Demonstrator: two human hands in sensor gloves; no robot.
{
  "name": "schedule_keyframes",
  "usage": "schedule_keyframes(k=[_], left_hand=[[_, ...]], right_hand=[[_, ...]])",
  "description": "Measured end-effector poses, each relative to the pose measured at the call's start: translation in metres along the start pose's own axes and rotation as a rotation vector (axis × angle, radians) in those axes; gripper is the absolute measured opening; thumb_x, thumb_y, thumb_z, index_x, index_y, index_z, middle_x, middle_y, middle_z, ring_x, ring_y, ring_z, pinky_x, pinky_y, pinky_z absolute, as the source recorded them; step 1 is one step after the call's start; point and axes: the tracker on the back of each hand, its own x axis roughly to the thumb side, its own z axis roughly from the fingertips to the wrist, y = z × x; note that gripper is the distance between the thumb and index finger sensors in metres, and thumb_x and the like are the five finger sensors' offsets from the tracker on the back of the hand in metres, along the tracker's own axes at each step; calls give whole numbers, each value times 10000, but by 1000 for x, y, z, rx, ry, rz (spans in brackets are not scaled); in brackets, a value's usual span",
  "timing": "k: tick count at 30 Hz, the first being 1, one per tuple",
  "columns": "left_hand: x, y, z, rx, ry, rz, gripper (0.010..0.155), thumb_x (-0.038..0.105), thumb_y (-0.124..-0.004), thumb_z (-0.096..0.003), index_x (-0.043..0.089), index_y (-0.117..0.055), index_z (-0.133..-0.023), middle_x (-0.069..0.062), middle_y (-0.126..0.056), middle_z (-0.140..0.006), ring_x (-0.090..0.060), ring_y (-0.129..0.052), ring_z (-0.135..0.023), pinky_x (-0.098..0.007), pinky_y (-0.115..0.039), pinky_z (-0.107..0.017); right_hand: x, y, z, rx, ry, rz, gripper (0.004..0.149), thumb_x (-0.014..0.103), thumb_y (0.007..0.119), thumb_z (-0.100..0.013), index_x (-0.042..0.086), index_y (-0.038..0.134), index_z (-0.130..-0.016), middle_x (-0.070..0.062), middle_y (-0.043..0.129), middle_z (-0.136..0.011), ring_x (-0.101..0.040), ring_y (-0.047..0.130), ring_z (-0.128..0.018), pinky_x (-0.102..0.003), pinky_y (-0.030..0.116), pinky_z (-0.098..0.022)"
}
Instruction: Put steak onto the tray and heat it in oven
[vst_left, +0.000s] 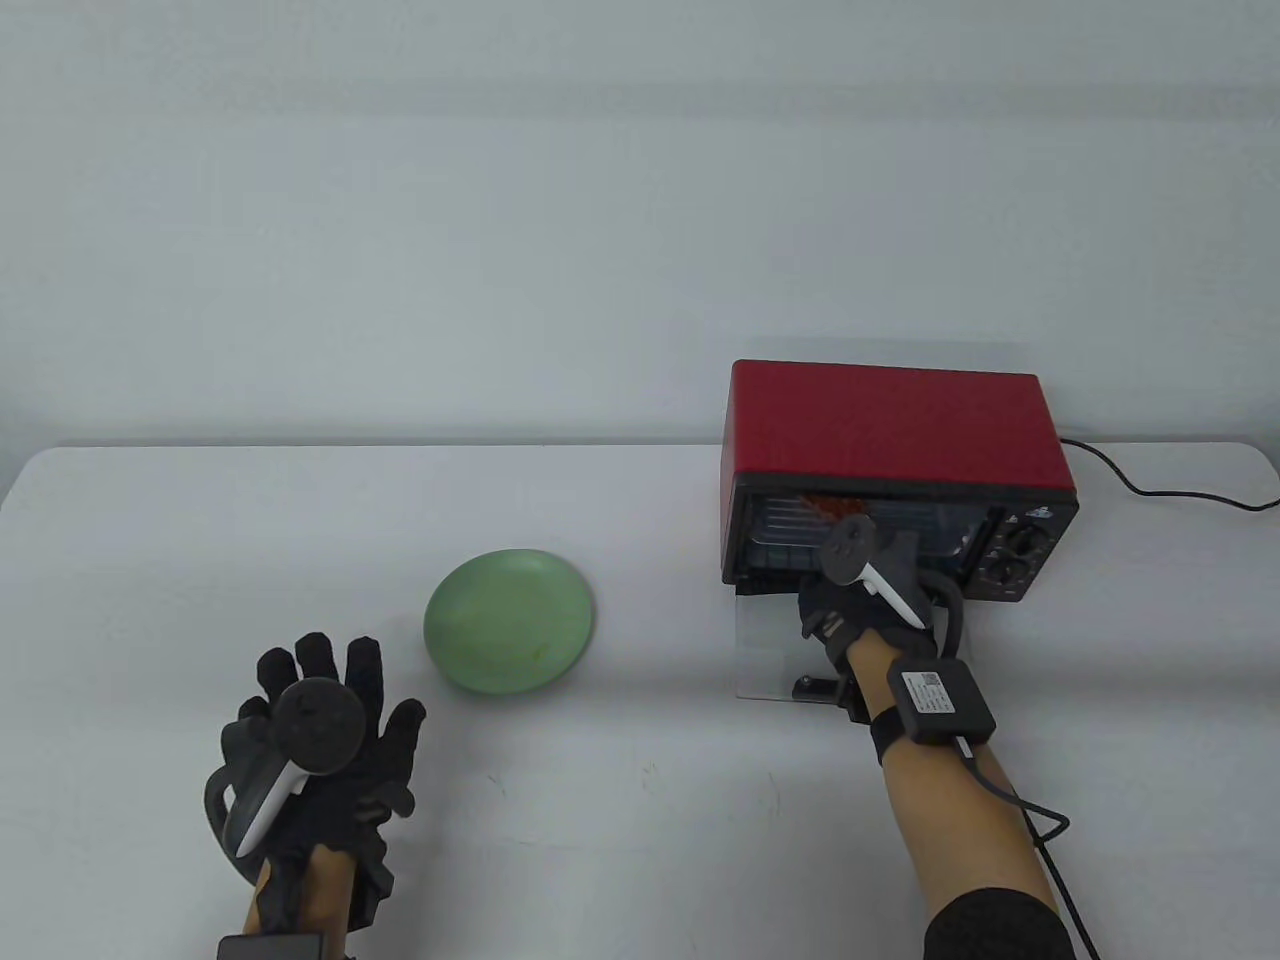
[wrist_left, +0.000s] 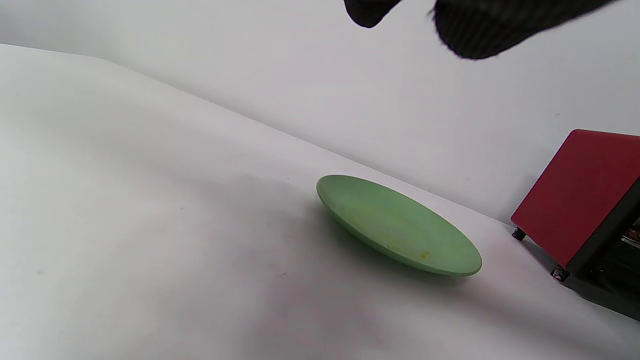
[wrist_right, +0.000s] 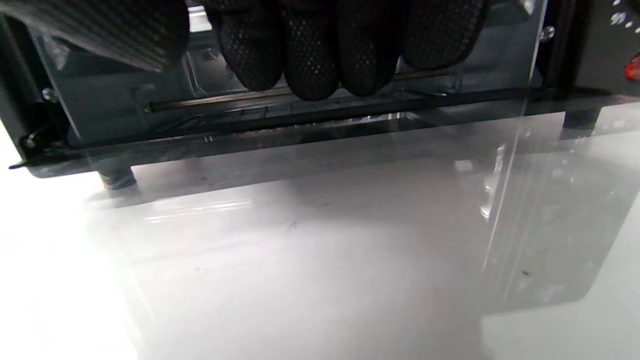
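Note:
The red oven (vst_left: 890, 420) stands at the table's right with its glass door (vst_left: 770, 640) folded down flat on the table. Through the opening shows something reddish-brown, probably the steak (vst_left: 830, 506), deep inside. My right hand (vst_left: 850, 590) reaches over the door into the oven mouth. In the right wrist view its fingers (wrist_right: 310, 55) lie straight and side by side, tips at a thin metal bar (wrist_right: 210, 100) across the front; the tray itself is hidden. The green plate (vst_left: 510, 620) lies bare. My left hand (vst_left: 320, 720) rests flat with fingers spread, holding nothing.
The oven's two knobs (vst_left: 1020, 555) sit on its right front panel. Its black cable (vst_left: 1150, 485) trails off to the right. In the left wrist view the plate (wrist_left: 400, 225) lies left of the oven's red side (wrist_left: 580, 190).

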Motion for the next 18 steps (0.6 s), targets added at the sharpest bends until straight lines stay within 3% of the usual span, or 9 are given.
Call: schedule_keyframes(k=[7, 9, 12, 18], left_hand=[[0, 1, 1, 7, -5, -1, 772, 694, -607, -484, 403, -338, -1147, -21, -128, -1201, -400, -62, -1138, -610, -179, -776], [0, 1, 1, 10, -7, -5, 772, 693, -606, -485, 401, -338, -1147, -21, -127, -1200, -400, -58, -1136, -608, -175, -775], [0, 1, 1, 14, -8, -3, 771, 693, -605, -485, 401, -340, -1147, -20, -126, -1201, -399, -57, -1136, -608, -176, -775], [0, 1, 1, 15, -8, -7, 767, 691, -606, -486, 398, -350, -1147, -18, -123, -1199, -397, -55, -1136, -607, -174, -776]], right_hand=[[-3, -2, 8, 30, -58, -27, 718, 542, 603, -608, 299, 206, -1155, -66, 340, -1231, -334, 417, -1121, -574, 528, -760], [-3, -7, 21, 38, -89, -49, 640, 526, 620, -593, 248, 412, -1130, -98, 415, -1185, -377, 521, -1058, -588, 578, -718], [-1, -19, 53, 34, -213, -54, 610, 519, 640, -579, 193, 561, -1089, -140, 618, -1100, -400, 707, -956, -598, 655, -664], [2, -24, 121, 93, -413, 1, 576, 525, 666, -572, 149, 689, -1008, -147, 793, -972, -386, 894, -822, -585, 755, -598]])
